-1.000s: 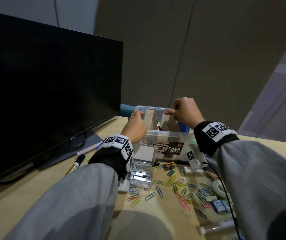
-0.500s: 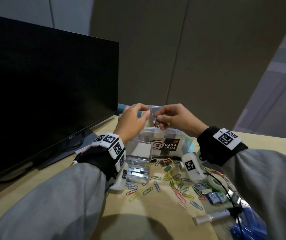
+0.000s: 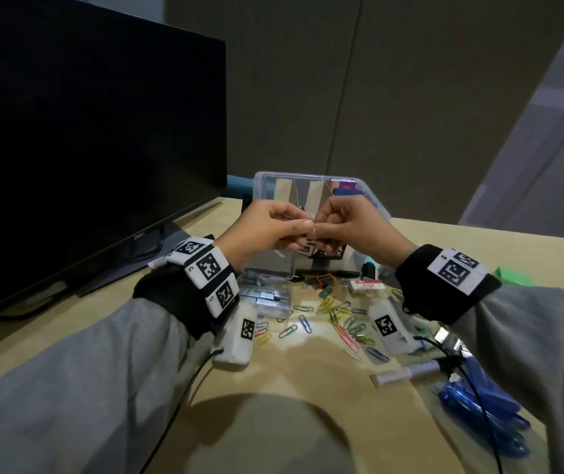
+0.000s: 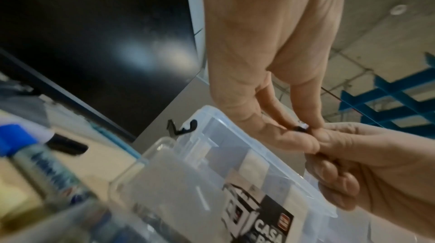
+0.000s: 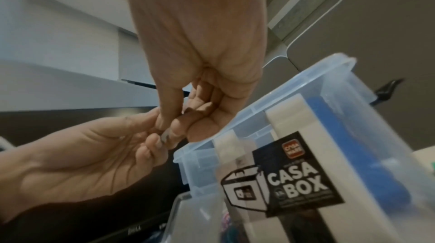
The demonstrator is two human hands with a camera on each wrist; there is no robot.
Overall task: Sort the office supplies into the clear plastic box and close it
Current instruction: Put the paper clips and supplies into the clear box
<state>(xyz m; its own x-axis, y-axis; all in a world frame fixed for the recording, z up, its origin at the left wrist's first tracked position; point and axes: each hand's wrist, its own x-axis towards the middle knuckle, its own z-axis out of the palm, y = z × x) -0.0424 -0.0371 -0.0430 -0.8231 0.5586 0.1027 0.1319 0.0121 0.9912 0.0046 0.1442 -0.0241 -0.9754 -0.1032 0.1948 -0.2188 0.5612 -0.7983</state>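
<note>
The clear plastic box (image 3: 259, 186) stands open at the back of the desk, with cardboard dividers and blue items inside. Just in front of it and above the desk, my left hand (image 3: 302, 228) and right hand (image 3: 321, 228) meet fingertip to fingertip. Together they pinch a small black piece (image 4: 300, 128), which also shows as a dark speck (image 5: 164, 136) in the right wrist view. I cannot tell what the piece is. Coloured paper clips (image 3: 337, 316) lie scattered on the desk below my wrists.
A black monitor (image 3: 85, 148) fills the left side. A small clear case of staples (image 3: 266, 299), an eraser (image 3: 366, 285), a marker (image 3: 407, 372), blue pens (image 3: 479, 405) and green notes (image 3: 513, 277) lie on the desk (image 3: 308, 371).
Both hands have left the box's rim and dividers and come toward me, joining at the fingertips in front of the box with the small black piece between them.
</note>
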